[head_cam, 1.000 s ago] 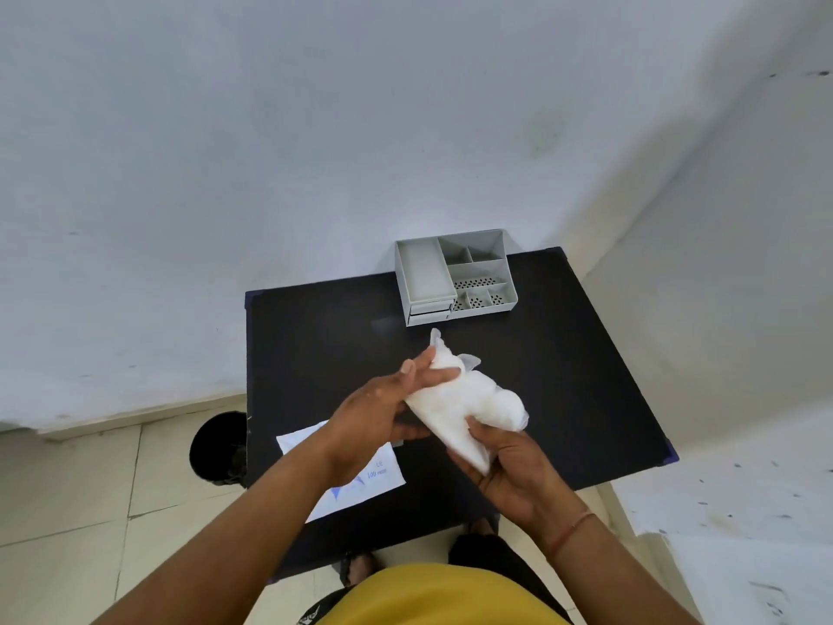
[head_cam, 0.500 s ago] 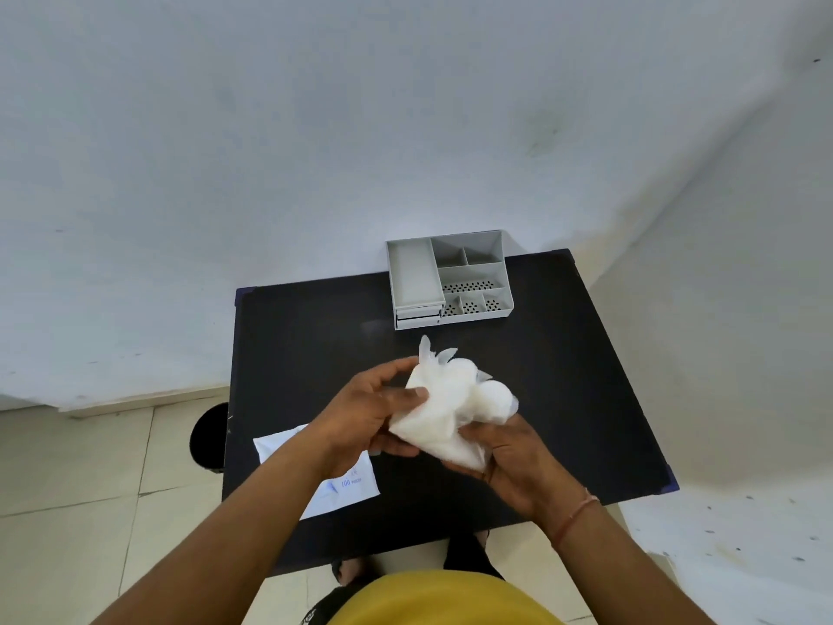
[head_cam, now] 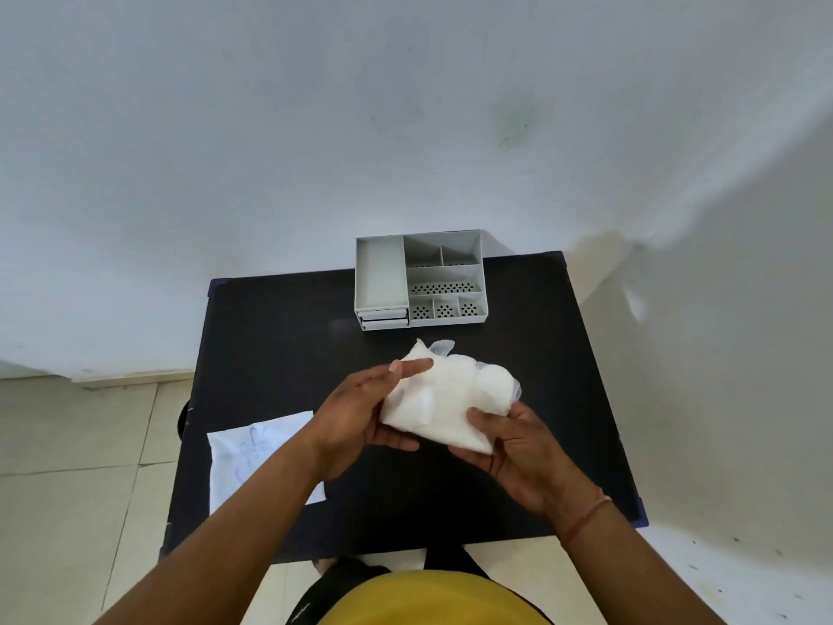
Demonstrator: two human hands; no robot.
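Note:
A white plastic bag (head_cam: 446, 396) full of white lumpy contents is held above the middle of the black table (head_cam: 270, 336). My left hand (head_cam: 360, 412) grips the bag's left side, thumb on top and fingers underneath. My right hand (head_cam: 514, 444) cradles its lower right end, with the thumb pressing on the top. The bag's knotted top points toward the far edge. A grey desk organizer (head_cam: 421, 281) with several compartments stands at the table's far edge, just beyond the bag.
A white paper packet (head_cam: 252, 448) with blue print lies on the table's near left, partly under my left forearm. White walls close in behind and to the right. Tiled floor (head_cam: 81, 466) lies to the left, with a dark round object (head_cam: 182, 417) beside the table edge.
Both hands have turned and shifted their hold on the bag; it now looks bunched and lumpier. The camera has tilted slightly.

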